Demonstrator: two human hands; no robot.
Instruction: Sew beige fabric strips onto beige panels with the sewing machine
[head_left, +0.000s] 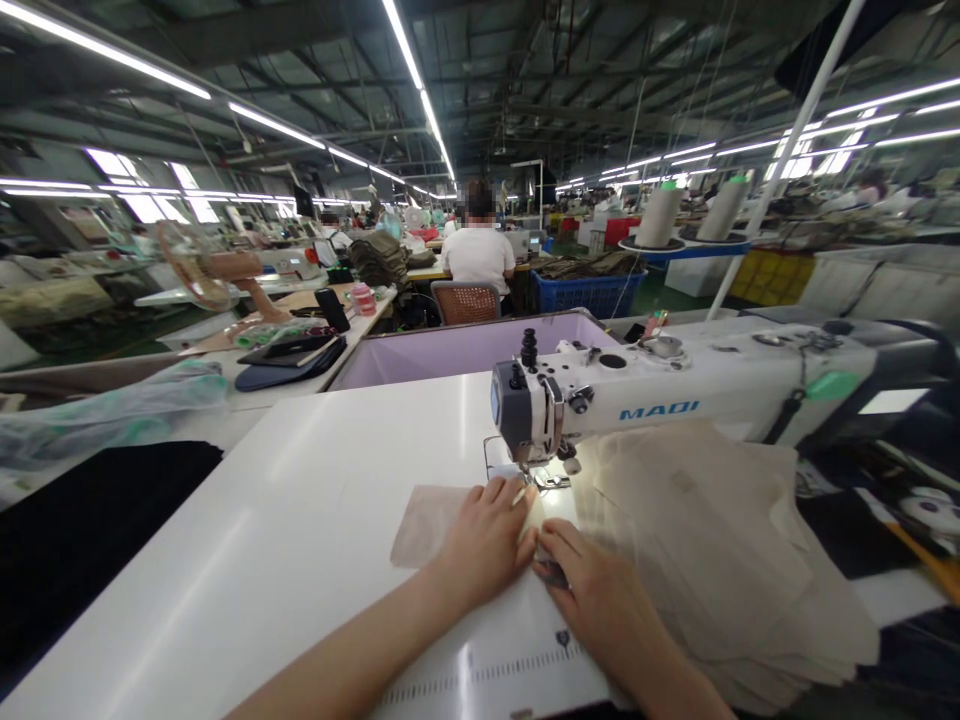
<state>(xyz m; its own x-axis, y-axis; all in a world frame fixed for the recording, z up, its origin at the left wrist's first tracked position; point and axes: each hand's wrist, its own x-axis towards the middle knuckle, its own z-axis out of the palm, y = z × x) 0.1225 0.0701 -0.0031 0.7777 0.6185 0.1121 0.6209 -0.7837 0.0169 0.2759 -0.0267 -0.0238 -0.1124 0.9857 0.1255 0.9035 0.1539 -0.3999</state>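
Observation:
A small beige fabric piece [422, 525] lies on the white machine table, its right part under my left hand [486, 530]. That hand rests on the fabric with fingers stretched towards the needle area, just in front of the presser foot [553, 483]. My right hand [592, 580] is beside it, fingers curled inward near the left thumb. Something small and dark [553, 574] shows under the right fingers; I cannot make out what it is. The white sewing machine [660, 395] stands over the work with its lamp lit. Right of the needle lies a stack of beige fabric pieces [697, 540].
Black cloth [112, 540] lies along the left edge. Beyond the table is a lilac-lined bin [450, 345]. Thread cones [660, 215] stand at the back right. A fan [217, 270] is at the left, and a seated person in white [478, 250] is ahead.

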